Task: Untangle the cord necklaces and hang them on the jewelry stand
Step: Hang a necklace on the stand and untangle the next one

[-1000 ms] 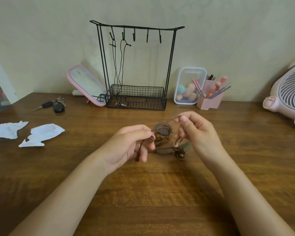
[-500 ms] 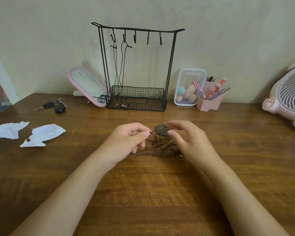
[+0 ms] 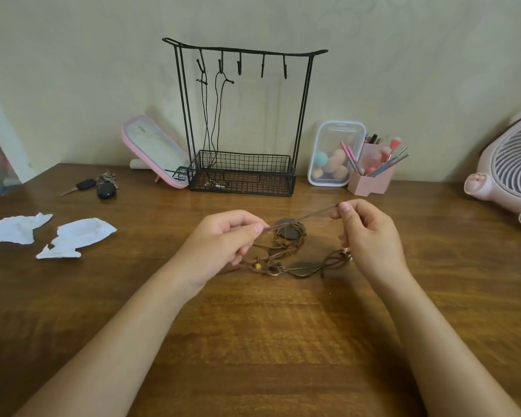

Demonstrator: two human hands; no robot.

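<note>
**A:** Left hand, quick?
**B:** Your left hand [image 3: 223, 242] pinches a brown cord [image 3: 310, 214] between thumb and forefinger. The other fingers are curled under.

**A:** Right?
**B:** Your right hand [image 3: 370, 236] pinches the same cord further along, thumb tip against forefinger, higher than the left pinch. The other 3 fingers curl loosely. Can't tell if they touch anything.

**A:** The cord between the pinches?
**B:** It's taut and straight, rising from your left pinch to your right one. It passes just over the round pendant [image 3: 289, 233].

**A:** Rest of the bundle?
**B:** The tangle of cord necklaces [image 3: 271, 263] lies on the table [image 3: 253, 341], between and just below your 2 hands. The round pendant is on its far side and a leaf pendant [image 3: 303, 268] on its near side. A beaded loop [image 3: 339, 257] lies just beside your right hand's lower fingers. Some cords run under your left fingers, too blurred to sort.

**A:** Stand?
**B:** The jewelry stand [image 3: 244, 50] is upright at the wall behind the tangle, well apart from your hands. 2 black cord necklaces [image 3: 205, 121] hang from the 2 leftmost of its 5 hooks, down into its wire basket [image 3: 271, 182].

**A:** Clutter?
**B:** On the left are a pink mirror [image 3: 154, 152] just beside the basket, keys [image 3: 103, 185] and 2 paper scraps [image 3: 76, 236]. On the right are a sponge box [image 3: 334, 155], a brush holder [image 3: 370, 180] and a pink fan [image 3: 512, 173].
</note>
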